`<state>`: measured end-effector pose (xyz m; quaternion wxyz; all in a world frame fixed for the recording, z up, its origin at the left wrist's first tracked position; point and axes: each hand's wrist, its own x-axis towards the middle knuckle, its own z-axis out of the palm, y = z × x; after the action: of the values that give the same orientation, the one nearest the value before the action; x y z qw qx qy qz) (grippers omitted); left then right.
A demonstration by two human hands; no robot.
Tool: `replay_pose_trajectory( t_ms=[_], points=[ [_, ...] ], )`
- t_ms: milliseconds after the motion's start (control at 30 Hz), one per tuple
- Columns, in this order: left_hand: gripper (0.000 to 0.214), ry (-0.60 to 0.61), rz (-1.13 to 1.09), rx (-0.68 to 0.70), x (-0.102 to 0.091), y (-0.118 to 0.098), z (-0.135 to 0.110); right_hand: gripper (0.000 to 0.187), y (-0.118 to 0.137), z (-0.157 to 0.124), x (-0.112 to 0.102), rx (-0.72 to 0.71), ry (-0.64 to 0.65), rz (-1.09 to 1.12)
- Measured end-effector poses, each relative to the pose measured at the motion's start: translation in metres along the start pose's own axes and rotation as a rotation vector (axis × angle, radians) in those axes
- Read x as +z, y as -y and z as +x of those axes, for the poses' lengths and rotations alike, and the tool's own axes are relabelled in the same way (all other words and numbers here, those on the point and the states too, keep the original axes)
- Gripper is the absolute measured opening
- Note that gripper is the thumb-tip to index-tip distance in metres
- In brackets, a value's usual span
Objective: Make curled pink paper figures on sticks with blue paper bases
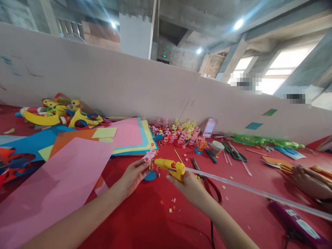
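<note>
My left hand [135, 174] pinches a thin wooden stick topped with a small pink paper curl [150, 154], held upright over the red table [155, 214]. My right hand [188, 186] grips a yellow hot glue gun [171, 166], its nozzle pointing left at the stick and almost touching it. A long clear glue stick [259, 193] juts out of the gun's back toward the right. The gun's cord runs down along my right forearm.
Sheets of coloured paper [77, 155] cover the left side. A pile of paper curls [178, 133] lies by the white partition [129, 83]. Scissors [234, 152], a tape roll [216, 147] and green strips [267, 140] lie to the right. Another person's hand [308, 180] and a purple tool [295, 223] are at right.
</note>
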<state>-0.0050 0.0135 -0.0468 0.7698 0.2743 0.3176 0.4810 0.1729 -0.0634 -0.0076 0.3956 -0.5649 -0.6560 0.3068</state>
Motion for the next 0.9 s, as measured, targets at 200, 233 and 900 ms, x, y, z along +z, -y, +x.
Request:
replay_pose_trajectory(
  t_ms=[200,233,900],
  points=[
    [0.028,-0.014,0.007,-0.004,-0.001,0.001,0.000,0.028,0.000,-0.001,0.004,-0.031,-0.084,-0.202],
    [0.029,-0.016,0.009,-0.007,-0.001,0.001,0.000,0.027,0.000,-0.001,0.004,-0.034,-0.084,-0.243],
    [0.030,0.000,-0.014,-0.031,-0.001,0.004,0.001,0.018,-0.017,-0.001,0.010,-0.281,-0.167,-0.622]
  ],
)
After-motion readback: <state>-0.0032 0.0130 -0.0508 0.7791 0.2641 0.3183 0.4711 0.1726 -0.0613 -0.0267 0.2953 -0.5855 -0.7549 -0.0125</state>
